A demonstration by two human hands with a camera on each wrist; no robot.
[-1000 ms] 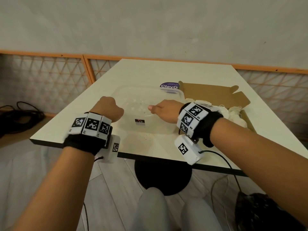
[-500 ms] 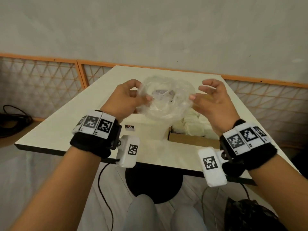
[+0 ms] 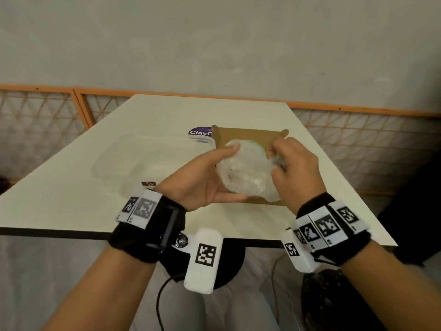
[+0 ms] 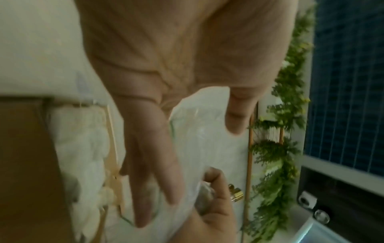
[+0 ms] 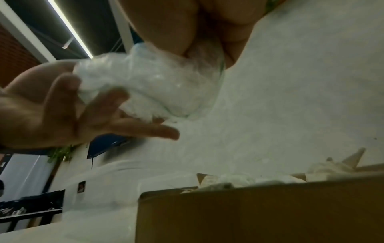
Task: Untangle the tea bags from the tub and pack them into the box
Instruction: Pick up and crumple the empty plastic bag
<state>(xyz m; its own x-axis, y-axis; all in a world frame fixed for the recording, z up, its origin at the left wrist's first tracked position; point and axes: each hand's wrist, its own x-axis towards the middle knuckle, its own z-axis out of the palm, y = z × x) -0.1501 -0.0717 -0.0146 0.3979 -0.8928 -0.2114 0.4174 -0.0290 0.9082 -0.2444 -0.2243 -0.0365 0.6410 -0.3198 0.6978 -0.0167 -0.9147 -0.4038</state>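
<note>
Both hands hold a crumpled clear plastic bag point(image 3: 245, 173) in the air just above the open brown cardboard box point(image 3: 250, 137). My left hand point(image 3: 222, 175) cradles it palm up, thumb pressed on its top edge and fingers underneath. My right hand point(image 3: 293, 168) pinches its right side with curled fingers. In the left wrist view the bag point(image 4: 199, 148) sits between thumb and fingers, with white tea bags point(image 4: 83, 139) packed in the box below. The clear plastic tub point(image 3: 133, 158) stands left of the box; I see nothing in it.
The cream table point(image 3: 71, 199) stands against a wall with an orange lattice rail. A purple "ClayG" label point(image 3: 200, 133) shows behind the tub. In the right wrist view the box wall point(image 5: 249, 213) rises close below, tea bags point(image 5: 239, 179) at its rim.
The hands left the tub, lifted the clear plastic bag, and brought it down and right over the box. Both hands have closed on it, crumpling it smaller.
</note>
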